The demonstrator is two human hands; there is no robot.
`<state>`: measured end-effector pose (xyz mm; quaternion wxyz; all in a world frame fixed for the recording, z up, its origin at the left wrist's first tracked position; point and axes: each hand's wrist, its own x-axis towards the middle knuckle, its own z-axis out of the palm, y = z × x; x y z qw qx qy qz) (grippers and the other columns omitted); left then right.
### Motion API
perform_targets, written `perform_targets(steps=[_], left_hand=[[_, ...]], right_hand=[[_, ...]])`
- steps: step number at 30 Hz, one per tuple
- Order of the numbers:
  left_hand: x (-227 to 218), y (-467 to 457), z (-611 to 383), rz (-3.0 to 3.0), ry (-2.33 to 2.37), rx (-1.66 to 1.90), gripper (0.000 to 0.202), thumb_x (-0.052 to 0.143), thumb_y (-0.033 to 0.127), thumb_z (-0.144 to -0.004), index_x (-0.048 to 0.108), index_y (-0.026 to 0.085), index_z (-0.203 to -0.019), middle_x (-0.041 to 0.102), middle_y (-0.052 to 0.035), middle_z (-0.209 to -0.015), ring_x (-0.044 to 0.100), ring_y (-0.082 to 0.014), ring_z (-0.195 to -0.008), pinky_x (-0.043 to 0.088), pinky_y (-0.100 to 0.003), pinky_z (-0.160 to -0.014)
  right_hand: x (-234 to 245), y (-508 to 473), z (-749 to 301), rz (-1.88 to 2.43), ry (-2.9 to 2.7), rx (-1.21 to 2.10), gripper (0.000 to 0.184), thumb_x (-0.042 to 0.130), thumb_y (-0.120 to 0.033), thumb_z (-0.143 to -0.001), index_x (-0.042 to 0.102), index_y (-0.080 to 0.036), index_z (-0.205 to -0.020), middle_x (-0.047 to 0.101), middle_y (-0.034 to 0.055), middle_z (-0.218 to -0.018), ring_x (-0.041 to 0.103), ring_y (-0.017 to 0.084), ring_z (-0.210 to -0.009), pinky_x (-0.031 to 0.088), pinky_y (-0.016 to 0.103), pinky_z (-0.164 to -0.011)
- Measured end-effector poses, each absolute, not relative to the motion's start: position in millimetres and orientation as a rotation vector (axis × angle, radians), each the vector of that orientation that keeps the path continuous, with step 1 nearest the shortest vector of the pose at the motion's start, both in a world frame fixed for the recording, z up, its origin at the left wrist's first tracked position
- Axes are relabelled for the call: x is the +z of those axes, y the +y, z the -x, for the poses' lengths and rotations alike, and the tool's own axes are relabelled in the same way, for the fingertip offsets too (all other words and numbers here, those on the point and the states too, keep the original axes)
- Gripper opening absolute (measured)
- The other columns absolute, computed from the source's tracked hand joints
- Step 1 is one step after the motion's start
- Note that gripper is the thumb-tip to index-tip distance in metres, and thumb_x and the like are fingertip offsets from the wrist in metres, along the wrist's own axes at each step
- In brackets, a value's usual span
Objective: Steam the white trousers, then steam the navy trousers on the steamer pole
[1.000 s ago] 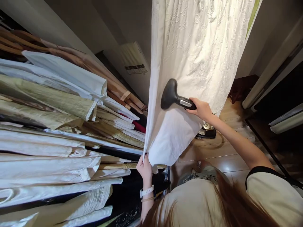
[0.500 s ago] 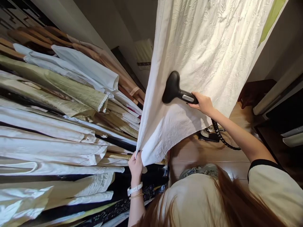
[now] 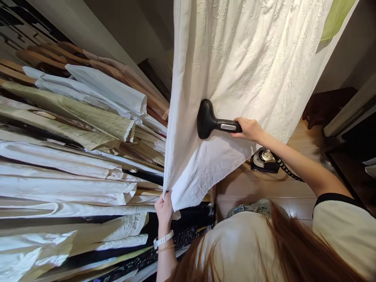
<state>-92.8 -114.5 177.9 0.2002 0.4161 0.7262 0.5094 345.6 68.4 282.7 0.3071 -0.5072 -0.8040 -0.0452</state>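
A long white embroidered garment (image 3: 252, 74) hangs down in front of me. My left hand (image 3: 163, 207) pinches its lower left corner and pulls the cloth taut. Wrapped round the handle of a black garment steamer head (image 3: 207, 119) is my right hand (image 3: 249, 129). The steamer head lies against the lower left part of the cloth, and its working face is hidden. From under my right forearm a dark ribbed hose (image 3: 289, 172) runs towards the steamer base (image 3: 264, 160) on the floor, partly covered by the garment.
To the left, a dense row of clothes (image 3: 67, 184) hangs on wooden hangers (image 3: 44, 55), close beside my left hand. A green cloth (image 3: 337, 19) shows at the upper right. Wooden flooring (image 3: 243, 188) lies below, with a dark wooden piece of furniture (image 3: 329, 103) on the right.
The steamer head has moved slightly down and left over the cloth, its handle now more level. My left hand, still pinching the corner, has shifted slightly left. More of the steamer base shows.
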Motion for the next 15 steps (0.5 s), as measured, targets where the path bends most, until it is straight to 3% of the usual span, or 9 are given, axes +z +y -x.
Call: perform_targets(steps=[6, 15], left_hand=[[177.1, -117.8, 93.1, -1.189, 2.032, 1.360, 0.049, 0.061, 0.064, -0.067, 0.044, 0.019, -0.059, 0.038, 0.0019, -0.058, 0.032, -0.0099, -0.061, 0.030, -0.022, -0.054], [180.4, -124.7, 88.0, -1.175, 2.064, 1.309, 0.057, 0.062, 0.071, -0.067, 0.041, 0.020, -0.057, 0.038, 0.0013, -0.055, 0.034, -0.0105, -0.058, 0.031, -0.023, -0.052]], right_hand=[[298.2, 65.0, -335.0, 1.364, -1.981, -0.108, 0.054, 0.054, -0.059, -0.093, 0.057, -0.014, -0.123, 0.071, 0.0140, -0.109, 0.069, 0.028, -0.095, 0.045, 0.032, -0.072], [260.1, 51.0, -341.9, 1.534, -2.066, -0.098, 0.050, 0.057, -0.055, -0.093, 0.059, -0.013, -0.120, 0.074, 0.0138, -0.105, 0.069, 0.029, -0.089, 0.035, 0.031, -0.063]])
